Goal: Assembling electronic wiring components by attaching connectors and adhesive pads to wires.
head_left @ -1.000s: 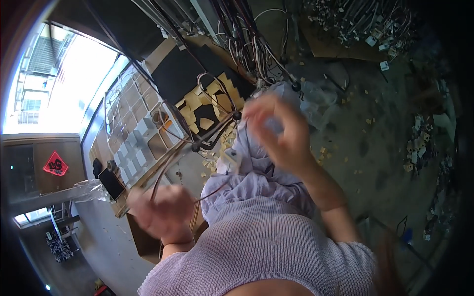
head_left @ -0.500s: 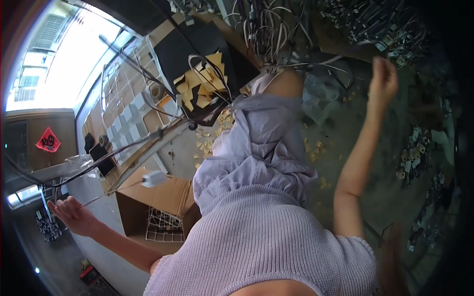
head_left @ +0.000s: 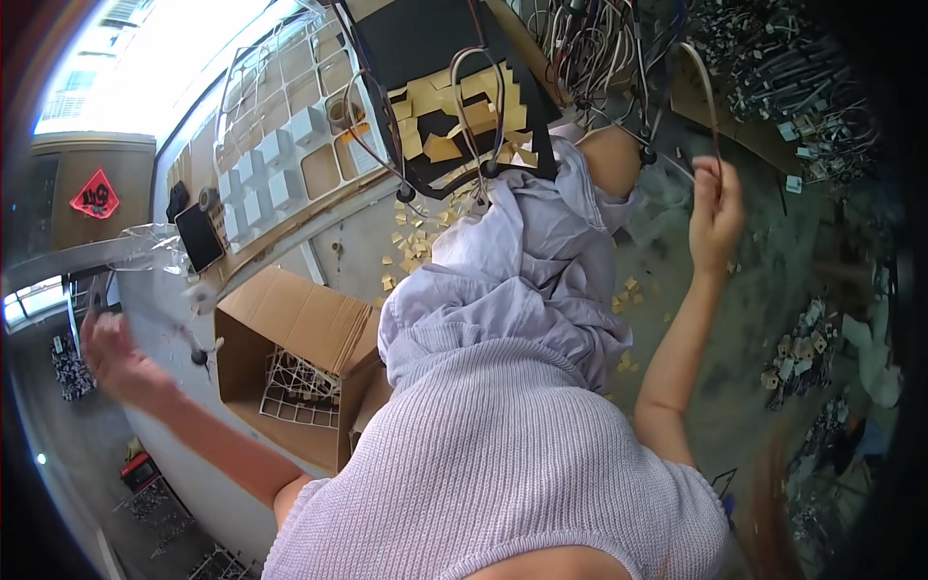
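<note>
Since the earlier frame, the left hand (head_left: pixel 126 365) had moved up a bit in view, the white plug (head_left: pixel 201 298) had come closer to it, and the right hand (head_left: pixel 717 220) had come in and taken a cable (head_left: pixel 710 101).

Left hand: blurred, fingers loosely bent, partly open; couldn't tell if it gripped anything. Plug was just right of it, blurred, with a black ball (head_left: pixel 199 358) below. Phone (head_left: pixel 199 240) lay near the table edge, white blocks (head_left: pixel 253 207) beside it. Box (head_left: pixel 290 314) stood open, wire rack (head_left: pixel 302 404) inside. Tan pieces (head_left: pixel 440 101) lay on a black sheet (head_left: pixel 408 41). Right hand: raised, fingers curled closed around the cable, which arched above it. Cable pile (head_left: pixel 807 82) was farther right, on the floor.
</note>
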`<action>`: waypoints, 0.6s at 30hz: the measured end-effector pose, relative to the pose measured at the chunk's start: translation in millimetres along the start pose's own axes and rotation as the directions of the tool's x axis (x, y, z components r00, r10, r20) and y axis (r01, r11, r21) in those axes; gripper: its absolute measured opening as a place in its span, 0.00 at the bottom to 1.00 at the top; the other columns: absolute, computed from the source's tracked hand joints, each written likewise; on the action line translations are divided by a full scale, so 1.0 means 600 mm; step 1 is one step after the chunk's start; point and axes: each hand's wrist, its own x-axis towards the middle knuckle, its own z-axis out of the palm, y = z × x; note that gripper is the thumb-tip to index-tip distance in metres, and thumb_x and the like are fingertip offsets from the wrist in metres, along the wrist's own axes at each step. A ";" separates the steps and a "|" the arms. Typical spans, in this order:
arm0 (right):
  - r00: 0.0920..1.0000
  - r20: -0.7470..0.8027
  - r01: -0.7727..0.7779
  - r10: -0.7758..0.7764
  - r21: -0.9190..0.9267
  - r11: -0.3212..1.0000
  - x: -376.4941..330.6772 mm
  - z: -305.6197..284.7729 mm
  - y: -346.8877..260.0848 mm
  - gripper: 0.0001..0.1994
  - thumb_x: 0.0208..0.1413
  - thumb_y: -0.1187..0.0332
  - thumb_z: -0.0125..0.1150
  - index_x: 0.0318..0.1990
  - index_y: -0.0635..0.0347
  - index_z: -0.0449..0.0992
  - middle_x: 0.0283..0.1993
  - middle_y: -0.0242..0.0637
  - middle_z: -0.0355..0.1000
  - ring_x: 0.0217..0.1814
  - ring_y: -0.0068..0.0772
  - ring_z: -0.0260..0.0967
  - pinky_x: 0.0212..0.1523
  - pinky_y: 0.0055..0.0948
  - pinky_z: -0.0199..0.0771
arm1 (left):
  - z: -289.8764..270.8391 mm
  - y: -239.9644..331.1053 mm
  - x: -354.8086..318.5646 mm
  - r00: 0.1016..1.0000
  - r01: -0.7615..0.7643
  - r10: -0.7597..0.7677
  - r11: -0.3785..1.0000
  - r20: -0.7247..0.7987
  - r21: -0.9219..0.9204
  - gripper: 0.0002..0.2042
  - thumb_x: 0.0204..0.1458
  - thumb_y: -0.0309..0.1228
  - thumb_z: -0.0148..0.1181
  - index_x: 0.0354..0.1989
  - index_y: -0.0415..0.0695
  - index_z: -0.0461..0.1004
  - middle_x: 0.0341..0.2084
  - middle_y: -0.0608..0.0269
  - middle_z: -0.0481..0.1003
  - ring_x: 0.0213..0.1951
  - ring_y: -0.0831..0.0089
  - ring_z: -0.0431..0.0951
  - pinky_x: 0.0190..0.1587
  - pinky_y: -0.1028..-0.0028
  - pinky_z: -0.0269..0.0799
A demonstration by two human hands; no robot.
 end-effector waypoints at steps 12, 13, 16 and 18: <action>0.886 0.463 -0.461 -0.027 0.874 -0.155 0.034 0.031 -0.208 0.16 0.69 0.61 0.38 0.30 0.59 0.62 0.21 0.26 0.48 0.18 0.17 0.38 0.20 0.21 0.41 | 0.478 0.170 -0.428 0.174 0.508 0.380 0.756 0.908 -0.414 0.21 0.54 0.30 0.59 0.54 0.37 0.63 0.41 0.51 0.73 0.45 0.60 0.73 0.48 0.64 0.68; 0.918 0.397 -0.393 0.000 0.908 -0.147 0.045 0.018 -0.202 0.15 0.69 0.62 0.39 0.30 0.59 0.62 0.21 0.26 0.48 0.18 0.17 0.38 0.19 0.21 0.41 | 0.477 0.171 -0.412 -0.063 0.674 0.298 0.717 0.952 -0.180 0.15 0.56 0.29 0.55 0.50 0.37 0.66 0.34 0.55 0.73 0.38 0.66 0.73 0.42 0.67 0.69; 0.972 0.229 -0.228 0.042 0.973 -0.024 0.075 -0.040 -0.153 0.13 0.68 0.65 0.39 0.29 0.57 0.61 0.21 0.26 0.46 0.19 0.18 0.39 0.20 0.22 0.42 | 0.431 0.135 -0.360 -0.144 0.674 0.184 0.738 0.972 -0.040 0.07 0.62 0.28 0.46 0.41 0.39 0.70 0.25 0.63 0.70 0.27 0.76 0.68 0.32 0.74 0.67; 0.979 0.191 -0.197 0.077 0.978 0.069 0.080 -0.073 -0.105 0.13 0.68 0.66 0.38 0.30 0.59 0.62 0.21 0.26 0.46 0.19 0.18 0.40 0.21 0.23 0.45 | 0.393 0.092 -0.331 -0.109 0.543 0.082 0.840 0.991 -0.010 0.06 0.61 0.28 0.49 0.40 0.39 0.71 0.26 0.61 0.72 0.27 0.72 0.72 0.34 0.73 0.69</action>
